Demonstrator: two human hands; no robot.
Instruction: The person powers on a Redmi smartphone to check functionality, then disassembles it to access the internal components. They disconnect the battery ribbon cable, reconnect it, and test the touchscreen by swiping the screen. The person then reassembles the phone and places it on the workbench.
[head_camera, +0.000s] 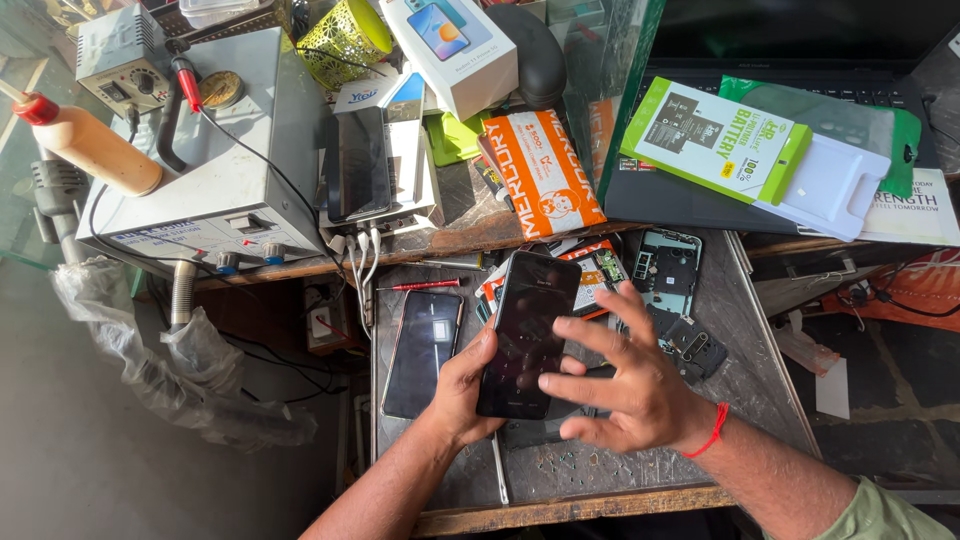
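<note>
— What is being held?

— A dark phone (527, 335) is gripped along its lower edge by the left hand (462, 388), screen up, above the grey work surface (745, 345). The right hand (625, 385) is laid over its right side, fingers spread (the thumb is set on the screen).

— And what is seen around it?

— A second phone (422, 350) is lying flat just to the left, a red screwdriver (418, 285) beyond it. An opened phone body (668, 270) is seen to the right, with an orange packet (545, 172) farther back.
</note>
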